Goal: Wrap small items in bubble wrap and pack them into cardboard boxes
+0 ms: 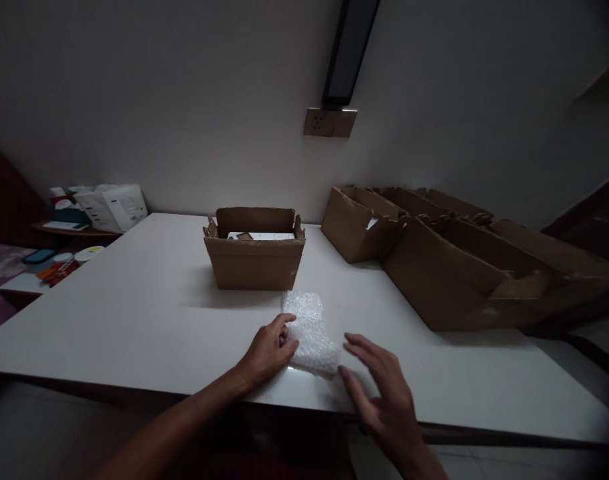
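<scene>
A folded piece of bubble wrap [309, 330] lies on the white table [149, 313] near its front edge. My left hand [268, 351] rests on the wrap's left side, with thumb and fingers curled round its edge. To the right of the wrap my right hand [379, 390] hovers with the fingers stretched out and apart, holding nothing. Behind the wrap stands a small open cardboard box [254, 257] with white items inside.
Several open cardboard boxes [454, 267] sit in a row at the right of the table. A low shelf [79, 230] at the left holds packets and tubs. A wall socket [329, 123] is above the small box.
</scene>
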Demonstrator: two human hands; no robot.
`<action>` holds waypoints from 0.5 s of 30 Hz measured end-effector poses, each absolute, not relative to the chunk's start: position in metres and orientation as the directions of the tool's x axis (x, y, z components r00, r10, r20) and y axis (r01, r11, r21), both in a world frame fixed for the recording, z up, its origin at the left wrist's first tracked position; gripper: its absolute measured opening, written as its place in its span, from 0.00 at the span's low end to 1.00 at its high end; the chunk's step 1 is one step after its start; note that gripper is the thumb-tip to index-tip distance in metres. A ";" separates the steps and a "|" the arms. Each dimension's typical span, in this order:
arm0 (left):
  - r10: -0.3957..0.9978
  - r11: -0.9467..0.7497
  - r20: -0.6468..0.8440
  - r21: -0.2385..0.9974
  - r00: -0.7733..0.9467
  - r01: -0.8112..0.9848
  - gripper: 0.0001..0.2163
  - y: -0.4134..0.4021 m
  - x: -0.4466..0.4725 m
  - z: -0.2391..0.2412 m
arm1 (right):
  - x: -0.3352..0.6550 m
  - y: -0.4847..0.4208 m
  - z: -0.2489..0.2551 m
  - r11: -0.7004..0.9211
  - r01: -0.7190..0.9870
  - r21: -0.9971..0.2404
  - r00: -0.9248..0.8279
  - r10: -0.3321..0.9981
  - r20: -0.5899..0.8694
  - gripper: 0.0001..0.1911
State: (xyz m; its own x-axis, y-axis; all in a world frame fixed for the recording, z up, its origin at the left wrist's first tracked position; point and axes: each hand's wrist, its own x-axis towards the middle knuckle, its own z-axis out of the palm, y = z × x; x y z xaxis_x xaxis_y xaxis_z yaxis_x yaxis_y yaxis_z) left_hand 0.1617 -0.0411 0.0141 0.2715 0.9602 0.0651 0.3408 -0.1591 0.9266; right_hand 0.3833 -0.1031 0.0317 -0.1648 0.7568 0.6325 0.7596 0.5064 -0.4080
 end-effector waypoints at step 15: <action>0.860 -0.487 0.329 0.754 0.390 0.441 0.15 -0.088 0.140 0.018 | 0.367 -0.092 0.028 0.533 0.627 -0.568 -0.467 0.841 0.273 0.15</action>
